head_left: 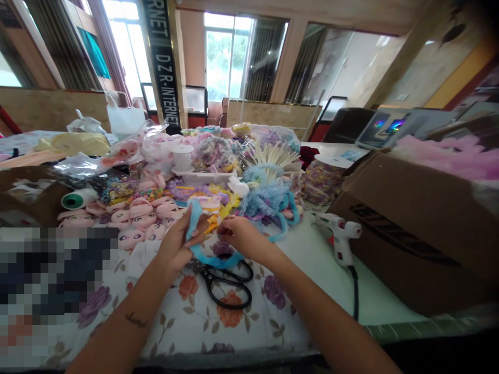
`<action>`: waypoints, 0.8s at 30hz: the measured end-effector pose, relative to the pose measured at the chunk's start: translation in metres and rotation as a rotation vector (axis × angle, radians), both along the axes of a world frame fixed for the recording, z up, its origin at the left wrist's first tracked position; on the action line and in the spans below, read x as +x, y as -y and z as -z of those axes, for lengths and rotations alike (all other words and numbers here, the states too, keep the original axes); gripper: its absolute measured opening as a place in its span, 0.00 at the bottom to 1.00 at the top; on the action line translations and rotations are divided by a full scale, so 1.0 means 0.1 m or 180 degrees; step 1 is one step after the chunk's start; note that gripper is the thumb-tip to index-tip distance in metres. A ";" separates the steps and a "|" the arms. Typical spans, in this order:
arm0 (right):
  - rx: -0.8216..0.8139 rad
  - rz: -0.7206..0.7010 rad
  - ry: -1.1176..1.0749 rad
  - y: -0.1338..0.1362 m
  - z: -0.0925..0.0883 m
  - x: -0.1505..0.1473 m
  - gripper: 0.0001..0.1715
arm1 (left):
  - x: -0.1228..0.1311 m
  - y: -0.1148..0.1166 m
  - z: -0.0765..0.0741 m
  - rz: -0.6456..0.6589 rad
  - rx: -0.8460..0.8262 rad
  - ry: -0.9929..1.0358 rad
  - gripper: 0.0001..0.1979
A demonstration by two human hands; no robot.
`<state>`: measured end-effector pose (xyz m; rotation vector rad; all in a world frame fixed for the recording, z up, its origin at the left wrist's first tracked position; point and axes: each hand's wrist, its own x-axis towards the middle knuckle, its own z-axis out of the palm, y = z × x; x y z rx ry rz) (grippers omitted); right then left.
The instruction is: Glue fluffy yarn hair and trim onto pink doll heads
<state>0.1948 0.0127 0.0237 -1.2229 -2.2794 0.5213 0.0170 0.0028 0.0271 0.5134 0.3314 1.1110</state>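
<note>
Seemingly for control, the fuzzy blue strip (218,262) is pinched in the left hand (177,239), its slack curved by the scissors (208,283), apparently kept within reach; the right hand's (241,234) fingers are curled, their grip untellable.

The blades of the scissors (209,284) are hidden beneath the left hand (180,238). At the wrist of the right hand (241,234), the blue strip (216,262) slips out of sight, and whether the fingertips there pinch anything is too blurred to tell. Left of the left hand, a pixelated patch (54,285) blots out part of the tablecloth (171,337). Right of the right hand, the frame's edge cuts off the cardboard box (413,249).
</note>
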 end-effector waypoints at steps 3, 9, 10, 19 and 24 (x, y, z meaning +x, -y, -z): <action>-0.0017 -0.0077 0.0102 -0.14 0.18 -0.15 0.12 | 0.04 0.00 -0.01 -0.0115 -0.0082 -0.0059 0.17; 0.0225 0.0139 -0.0216 0.03 0.11 -0.04 0.15 | 0.14 0.04 -0.01 -0.0160 -0.0319 -0.0247 0.14; 0.0295 0.0289 -0.0347 0.11 0.07 0.02 0.12 | 0.15 0.05 0.00 -0.0162 -0.0287 -0.0251 0.14; 0.1731 0.3894 -0.1177 0.81 0.34 1.26 0.17 | 0.19 0.02 0.19 -0.0422 -0.0416 -0.0262 0.06; 0.0494 0.4273 -0.0153 0.80 0.41 1.89 0.11 | 0.22 -0.01 0.26 -0.0317 -0.0205 0.0034 0.03</action>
